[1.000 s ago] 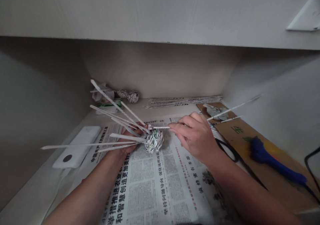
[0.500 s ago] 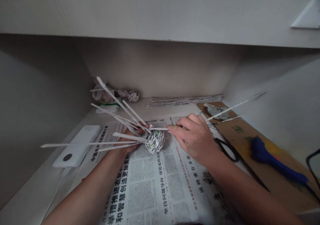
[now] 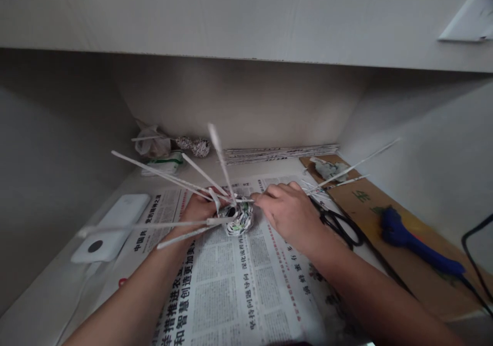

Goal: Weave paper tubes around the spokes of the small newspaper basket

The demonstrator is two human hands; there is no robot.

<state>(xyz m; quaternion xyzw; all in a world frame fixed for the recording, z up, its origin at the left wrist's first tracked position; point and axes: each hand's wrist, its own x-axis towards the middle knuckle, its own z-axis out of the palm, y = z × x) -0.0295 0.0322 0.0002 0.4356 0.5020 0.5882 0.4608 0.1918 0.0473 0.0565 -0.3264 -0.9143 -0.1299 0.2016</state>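
A small woven ball of rolled newspaper (image 3: 239, 218) rests on a spread newspaper sheet (image 3: 239, 289). Several long paper rods (image 3: 165, 175) stick out of it, mostly to the left and upward. My left hand (image 3: 196, 208) cups the ball from the left and behind. My right hand (image 3: 288, 211) pinches one thin paper rod (image 3: 243, 200) at the ball's top right edge, and longer rods (image 3: 356, 165) run out past it to the right.
A white power bank (image 3: 111, 228) lies at the left. Black scissors (image 3: 339, 225) and a blue glue gun (image 3: 416, 246) lie on brown cardboard (image 3: 370, 202) at the right. A stack of paper rods (image 3: 281, 153) and a second woven piece (image 3: 194, 145) sit at the back wall.
The woven ball has turned in my hands, so one rod now points steeply upward. My left hand has come further round the ball. My right hand has moved slightly left, closer to it.
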